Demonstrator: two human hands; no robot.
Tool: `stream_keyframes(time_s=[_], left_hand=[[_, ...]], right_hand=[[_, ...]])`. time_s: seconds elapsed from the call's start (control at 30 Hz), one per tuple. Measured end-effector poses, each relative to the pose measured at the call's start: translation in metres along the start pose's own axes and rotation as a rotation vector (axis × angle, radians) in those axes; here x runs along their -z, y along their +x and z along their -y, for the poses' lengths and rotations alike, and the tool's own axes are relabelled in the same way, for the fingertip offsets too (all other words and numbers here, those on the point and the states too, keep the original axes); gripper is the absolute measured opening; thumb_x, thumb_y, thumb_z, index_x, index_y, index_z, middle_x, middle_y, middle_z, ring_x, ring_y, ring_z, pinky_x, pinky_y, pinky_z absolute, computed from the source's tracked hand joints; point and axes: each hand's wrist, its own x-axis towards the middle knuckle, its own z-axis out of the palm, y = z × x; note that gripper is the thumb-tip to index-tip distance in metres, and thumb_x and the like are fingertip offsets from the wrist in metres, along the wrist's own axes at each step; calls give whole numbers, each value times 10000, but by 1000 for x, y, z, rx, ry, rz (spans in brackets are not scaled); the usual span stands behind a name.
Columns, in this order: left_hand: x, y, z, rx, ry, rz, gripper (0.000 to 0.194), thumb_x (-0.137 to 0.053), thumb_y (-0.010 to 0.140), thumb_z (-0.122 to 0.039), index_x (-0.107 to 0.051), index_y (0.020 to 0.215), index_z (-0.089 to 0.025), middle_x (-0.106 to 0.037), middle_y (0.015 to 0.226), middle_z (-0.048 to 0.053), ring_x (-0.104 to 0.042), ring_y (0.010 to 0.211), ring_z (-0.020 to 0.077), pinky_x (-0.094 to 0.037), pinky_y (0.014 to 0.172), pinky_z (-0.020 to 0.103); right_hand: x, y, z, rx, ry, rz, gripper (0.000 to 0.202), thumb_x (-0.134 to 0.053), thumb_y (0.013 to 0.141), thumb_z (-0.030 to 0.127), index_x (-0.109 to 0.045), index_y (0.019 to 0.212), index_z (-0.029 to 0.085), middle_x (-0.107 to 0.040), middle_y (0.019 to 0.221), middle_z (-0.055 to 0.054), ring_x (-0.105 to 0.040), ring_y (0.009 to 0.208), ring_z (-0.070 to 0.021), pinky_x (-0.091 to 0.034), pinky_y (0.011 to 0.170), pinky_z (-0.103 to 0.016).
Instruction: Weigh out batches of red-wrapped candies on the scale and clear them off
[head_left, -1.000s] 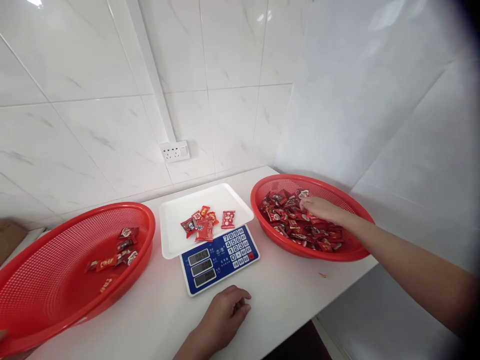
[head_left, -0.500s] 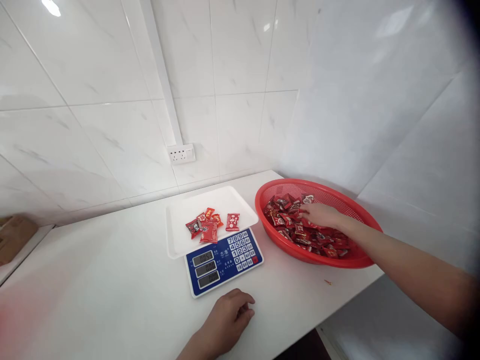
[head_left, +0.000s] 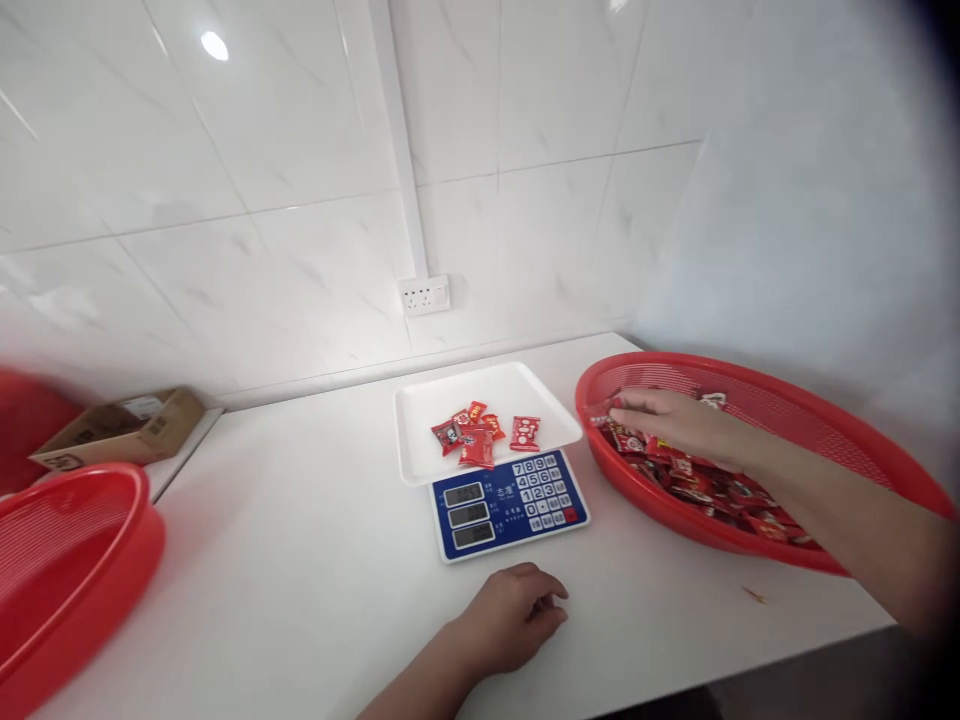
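My right hand [head_left: 667,420] is over the left part of a red basket [head_left: 660,520] full of red-wrapped packets [head_left: 697,480]. Its fingers are closed on a small red packet [head_left: 602,411] at the basket's left rim. My left hand [head_left: 514,615] rests on the table in front of the scale, fingers loosely curled and apart, with nothing in them. The blue and white scale [head_left: 510,505] carries a white tray [head_left: 420,455]. Several red packets [head_left: 478,447] lie bunched on the tray, and one packet [head_left: 525,433] lies apart at their right.
A second red basket [head_left: 97,590] stands at the left edge. Behind it are a cardboard box [head_left: 150,425] and another red object [head_left: 30,415]. A socket [head_left: 424,295] is on the tiled wall. A small scrap [head_left: 754,595] lies near the table's front edge.
The view has turned left, bringing the left basket into sight. My right hand has moved toward the big basket's left rim, and a packet now shows in its fingers. My left hand stays by the scale.
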Motion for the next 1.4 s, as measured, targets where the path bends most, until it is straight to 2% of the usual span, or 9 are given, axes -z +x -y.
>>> stream_keyframes(time_s=[0.17, 0.4, 0.6, 0.83, 1.0, 1.2, 1.3, 1.37, 1.4], left_hand=[[-2, -1, 2, 2, 17, -13, 267, -507, 833, -238, -629, 1069, -210, -621, 961, 39, -597, 763, 144, -478, 743, 239], [2, -2, -1, -17, 27, -26, 258, -530, 824, -244, -636, 1055, -206, -628, 933, 31, -593, 739, 130, -477, 732, 218], [3, -3, 1, -54, 57, -33, 245, -549, 820, -216, -637, 1048, -191, -635, 890, 31, -602, 754, 133, -465, 745, 205], [2, 0, 2, -49, 115, -11, 249, -547, 843, -232, -616, 1080, -198, -649, 923, 30, -609, 815, 146, -452, 757, 211], [-1, 4, 3, -37, 152, -26, 196, -528, 863, -245, -628, 1024, -195, -661, 895, 16, -608, 807, 143, -444, 715, 200], [-2, 4, -2, -37, 190, -44, 185, -529, 868, -226, -622, 1025, -196, -666, 913, 11, -612, 821, 131, -447, 727, 183], [11, -6, -14, -123, 214, -20, 177, -529, 868, -246, -629, 1009, -206, -670, 916, 18, -619, 841, 140, -462, 756, 198], [30, -17, -21, -144, 213, -162, 184, -498, 887, -264, -625, 1009, -208, -673, 913, 29, -623, 837, 141, -477, 759, 209], [42, -24, -22, -119, 224, -317, 187, -478, 897, -265, -619, 1006, -208, -673, 906, 36, -623, 832, 142, -485, 755, 216]], right_hand=[[-37, 18, 43, 121, -129, 159, 284, -477, 790, 447, -580, 674, 210, -602, 600, -6, -551, 571, -156, -386, 501, -250], [-44, 28, 72, 117, -117, 169, 478, -445, 804, 448, -577, 1172, 174, -686, 844, -58, -625, 732, -190, -441, 642, -259], [-60, -22, 46, 86, 80, 203, 460, -449, 794, 517, -598, 1106, 214, -597, 672, 8, -549, 576, -137, -413, 552, -245], [-127, -73, 2, -71, 484, 428, 422, -463, 774, 581, -587, 859, 187, -431, 589, 43, -426, 508, -96, -349, 473, -219], [-157, -81, -13, -40, 571, 440, 397, -457, 777, 582, -541, 750, 195, -413, 562, 58, -358, 455, -75, -313, 433, -212], [-163, -81, -19, 16, 576, 323, 336, -469, 800, 501, -545, 684, 195, -461, 571, 44, -422, 491, -93, -389, 487, -229], [-166, -83, -22, 57, 545, 324, 310, -480, 801, 473, -575, 690, 199, -538, 619, 18, -481, 561, -119, -425, 558, -246], [-168, -85, -24, 39, 548, 328, 313, -466, 806, 480, -582, 719, 202, -524, 610, 22, -466, 554, -119, -417, 546, -244], [-170, -86, -25, 16, 562, 330, 319, -457, 806, 490, -578, 733, 205, -498, 594, 31, -443, 531, -113, -405, 520, -239]])
